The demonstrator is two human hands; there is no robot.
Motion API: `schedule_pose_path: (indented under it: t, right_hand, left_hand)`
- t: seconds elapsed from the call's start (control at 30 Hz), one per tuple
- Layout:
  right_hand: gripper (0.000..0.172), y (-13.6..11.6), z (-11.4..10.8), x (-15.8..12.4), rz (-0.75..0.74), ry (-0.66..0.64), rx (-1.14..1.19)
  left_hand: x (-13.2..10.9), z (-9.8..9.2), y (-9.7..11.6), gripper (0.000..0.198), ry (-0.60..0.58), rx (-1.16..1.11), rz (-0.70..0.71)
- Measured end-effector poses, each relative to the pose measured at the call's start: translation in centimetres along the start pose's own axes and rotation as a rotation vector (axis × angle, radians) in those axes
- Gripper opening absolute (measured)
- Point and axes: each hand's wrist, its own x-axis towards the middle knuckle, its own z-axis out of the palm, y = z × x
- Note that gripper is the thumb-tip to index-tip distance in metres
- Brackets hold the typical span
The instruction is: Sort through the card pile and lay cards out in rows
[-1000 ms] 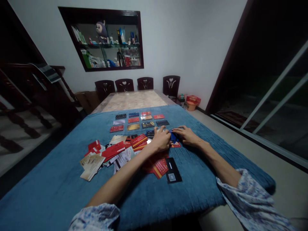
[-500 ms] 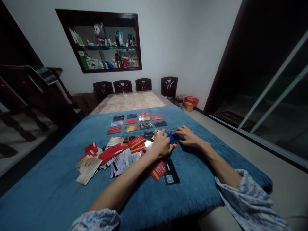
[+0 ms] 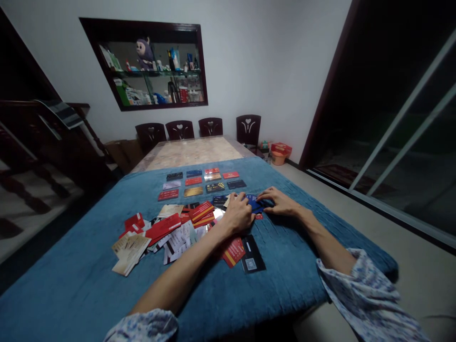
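Both of my hands meet over a blue card [image 3: 255, 204] on the blue cloth [image 3: 292, 256]. My left hand [image 3: 238, 212] is curled, its fingertips on the card's left edge. My right hand [image 3: 280, 201] pinches the card's right side. A loose heap of red, white and tan cards [image 3: 167, 230] lies to the left of my left hand. A black card with a QR code [image 3: 252, 254] and a red card [image 3: 233, 250] lie near my left forearm. Beyond my hands, cards sit in neat rows [image 3: 201, 182].
The cloth covers the near end of a long table [image 3: 194, 152] with several dark chairs [image 3: 210, 126] at its far end. A wall niche with shelves [image 3: 153, 71] holds bottles and a toy. Glass sliding doors [image 3: 409, 142] stand right, a staircase [image 3: 32, 156] left.
Both hands have stayed on the blue card, shifting it slightly. The head camera has tilted, so the scene sits a little lower and to the left.
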Motion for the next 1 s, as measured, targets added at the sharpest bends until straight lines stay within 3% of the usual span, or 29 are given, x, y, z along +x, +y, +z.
schedule_pose_path:
  t: [0.27, 0.57, 0.8, 1.0]
  right_hand:
    - [0.029, 0.3, -0.2, -0.4, 0.069, 0.149, 0.096]
    - [0.024, 0.4, 0.5, 0.1, 0.083, 0.213, 0.162]
    - [0.027, 0.3, 1.3, 0.4, 0.021, 0.284, 0.257]
    - [0.03, 0.5, 2.0, 0.6, 0.019, 0.276, 0.213]
  left_hand:
    - [0.2, -0.7, -1.5, 0.034, 0.017, -0.039, -0.024]
    - [0.2, -0.8, -2.3, 0.018, 0.028, -0.155, -0.132]
    - [0.2, -0.1, -2.5, 0.041, 0.067, -0.124, -0.147]
    - [-0.1, 0.0, -2.0, 0.046, 0.012, -0.035, -0.167]
